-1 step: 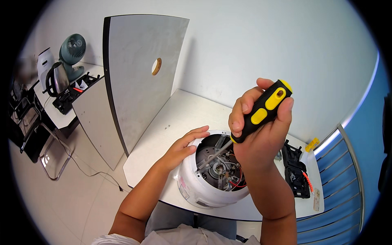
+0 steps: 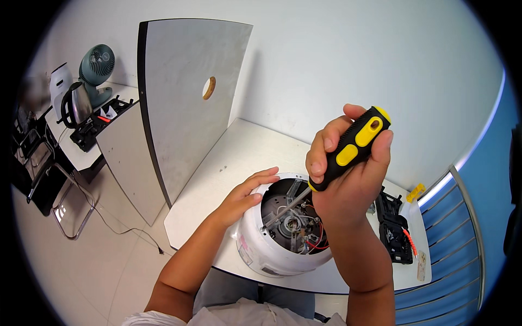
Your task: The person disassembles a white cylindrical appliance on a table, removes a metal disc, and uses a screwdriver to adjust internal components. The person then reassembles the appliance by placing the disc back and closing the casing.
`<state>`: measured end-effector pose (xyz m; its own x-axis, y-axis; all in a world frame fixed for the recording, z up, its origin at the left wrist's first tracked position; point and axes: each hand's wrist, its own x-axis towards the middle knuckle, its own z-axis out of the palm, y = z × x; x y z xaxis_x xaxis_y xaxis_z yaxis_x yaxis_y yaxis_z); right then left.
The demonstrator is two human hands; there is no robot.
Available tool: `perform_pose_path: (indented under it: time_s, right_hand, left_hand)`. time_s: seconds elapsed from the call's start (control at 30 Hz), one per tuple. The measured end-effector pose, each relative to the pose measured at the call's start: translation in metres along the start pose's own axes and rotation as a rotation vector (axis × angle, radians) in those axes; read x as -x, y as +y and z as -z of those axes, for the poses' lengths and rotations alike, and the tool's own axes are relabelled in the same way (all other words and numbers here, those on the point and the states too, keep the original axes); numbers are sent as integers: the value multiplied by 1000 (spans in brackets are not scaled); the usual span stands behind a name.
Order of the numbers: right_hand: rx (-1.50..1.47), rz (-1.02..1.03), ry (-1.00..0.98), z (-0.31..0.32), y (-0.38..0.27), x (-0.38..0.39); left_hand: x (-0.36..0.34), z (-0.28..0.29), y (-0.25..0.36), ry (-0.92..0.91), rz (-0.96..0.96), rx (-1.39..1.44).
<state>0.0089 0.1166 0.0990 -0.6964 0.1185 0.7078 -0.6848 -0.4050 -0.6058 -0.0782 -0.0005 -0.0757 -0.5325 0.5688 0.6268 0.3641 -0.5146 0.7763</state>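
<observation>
A white round appliance body [image 2: 251,244], like a rice cooker's, sits on the white table with its open side up. Inside its dark cavity [image 2: 280,202] are wires, metal brackets and a central round part. My left hand [image 2: 242,198] lies over the left rim, fingers stretched out, steadying it. Held aslant above the body in my right hand [image 2: 348,187] is a screwdriver [image 2: 356,145] with a black and yellow handle. Its shaft slopes down left into the cavity, and its tip is at the inner left edge near the rim. Whether it sits in a screw is too small to tell.
A black tool case [image 2: 394,228] lies open at the right, by a metal railing [image 2: 474,228]. An upright grey panel [image 2: 185,108] with a hole flanks the table's left. Beyond it another table carries a kettle [image 2: 80,104] and a fan [image 2: 97,68]. A cord crosses the floor.
The screwdriver handle and my right hand have shifted very slightly to the right. My left hand and the appliance body look unmoved.
</observation>
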Motion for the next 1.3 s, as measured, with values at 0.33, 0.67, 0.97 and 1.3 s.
perform_pose_path:
  time_s: [0.33,0.67,0.97,1.3]
  right_hand:
    - [2,10,-35,3,1,2]
    - [-61,-10,-292,1,10,-9]
    - [104,-125,31,-23,-10,-7]
    - [-264,-148,-458,8,4,-24]
  left_hand:
    - [4,-3,1,40,12,27]
    - [7,-6,-5,59,29,105]
    - [6,-6,-8,70,-33,69]
    - [6,-6,-10,67,-23,93]
